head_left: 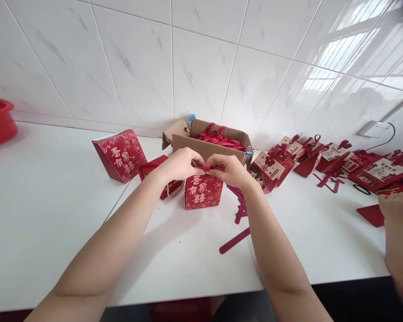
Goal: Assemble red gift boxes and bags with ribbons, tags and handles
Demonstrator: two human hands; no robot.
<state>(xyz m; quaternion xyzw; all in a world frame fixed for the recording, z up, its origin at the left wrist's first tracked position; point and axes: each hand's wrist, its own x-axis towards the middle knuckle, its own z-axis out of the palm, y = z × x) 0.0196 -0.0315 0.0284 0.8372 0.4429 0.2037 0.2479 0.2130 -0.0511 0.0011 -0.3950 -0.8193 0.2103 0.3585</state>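
A red gift box (203, 192) with pale lettering stands upright on the white table (174, 259). At its top edge, a small red ribbon knot (206, 167) sits between my two hands. My left hand (184, 164) pinches the ribbon from the left. From the right, my right hand (230, 169) pinches its other side, fingers closed. Behind my left hand lies another red box (166, 190) with a cord at its lower edge. Dark red ribbon strips (235, 240) lie beside my right forearm.
A cardboard carton (201, 145) of red ribbons stands behind, with blue clips. An open-topped red box (122, 156) is at left, beyond it a red basin (0, 120). Finished-looking boxes (267, 170) crowd the right, near another person's hand (398, 208).
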